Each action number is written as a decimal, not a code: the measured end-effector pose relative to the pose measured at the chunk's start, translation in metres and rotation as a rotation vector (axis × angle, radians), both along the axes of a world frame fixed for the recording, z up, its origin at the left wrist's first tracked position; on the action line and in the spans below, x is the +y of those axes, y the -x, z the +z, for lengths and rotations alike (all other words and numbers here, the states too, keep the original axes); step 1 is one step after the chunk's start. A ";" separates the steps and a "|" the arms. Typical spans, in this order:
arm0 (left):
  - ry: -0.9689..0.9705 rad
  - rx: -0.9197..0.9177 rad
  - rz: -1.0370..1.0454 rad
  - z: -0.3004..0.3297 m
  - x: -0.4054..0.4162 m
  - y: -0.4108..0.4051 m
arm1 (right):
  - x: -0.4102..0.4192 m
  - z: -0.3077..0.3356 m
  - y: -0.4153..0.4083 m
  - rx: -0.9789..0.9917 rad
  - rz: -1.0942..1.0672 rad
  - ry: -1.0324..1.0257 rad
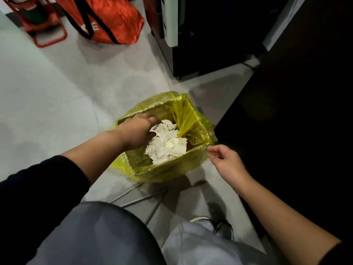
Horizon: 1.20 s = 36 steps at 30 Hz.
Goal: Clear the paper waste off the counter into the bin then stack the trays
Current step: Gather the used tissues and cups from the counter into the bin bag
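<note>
I am working the first step, dropping paper waste into the bin (168,167), a box lined with a yellow bag (189,119) on the floor. My left hand (137,131) is reaching inside, fingers curled down onto the crumpled white paper (166,144) heaped just under the grip; whether it is holding any I cannot tell. My right hand (227,159) is pinching the bag's edge at the near corner. Next I judge: let go, withdraw, and turn to the trays, which are out of view.
</note>
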<state>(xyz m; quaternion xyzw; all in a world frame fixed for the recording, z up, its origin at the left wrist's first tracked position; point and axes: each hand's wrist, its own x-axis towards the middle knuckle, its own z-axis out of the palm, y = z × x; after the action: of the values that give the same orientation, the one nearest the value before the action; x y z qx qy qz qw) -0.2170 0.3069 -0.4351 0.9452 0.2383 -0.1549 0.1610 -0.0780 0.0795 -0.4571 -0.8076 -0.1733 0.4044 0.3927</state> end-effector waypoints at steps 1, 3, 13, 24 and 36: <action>-0.020 0.011 0.002 0.018 -0.001 -0.003 | 0.001 0.014 0.001 -0.060 0.060 0.025; -0.030 -0.025 0.032 0.054 -0.002 -0.009 | 0.006 0.047 0.002 -0.191 0.173 0.073; -0.047 -0.391 0.012 0.187 -0.034 -0.008 | 0.019 0.224 0.031 -0.694 0.644 0.036; -0.060 -0.899 -0.497 0.301 -0.086 -0.047 | -0.064 0.339 0.036 -1.245 0.233 0.030; 0.054 -1.119 -0.944 0.397 -0.253 -0.112 | -0.225 0.424 0.027 -1.435 -0.242 0.188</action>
<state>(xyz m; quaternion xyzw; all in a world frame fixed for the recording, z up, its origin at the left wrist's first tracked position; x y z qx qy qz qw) -0.1051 0.0543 -0.0377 0.8805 -0.3162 0.2925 0.1980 -0.1049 -0.1451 -0.0334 -0.9174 -0.2620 -0.2570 0.1537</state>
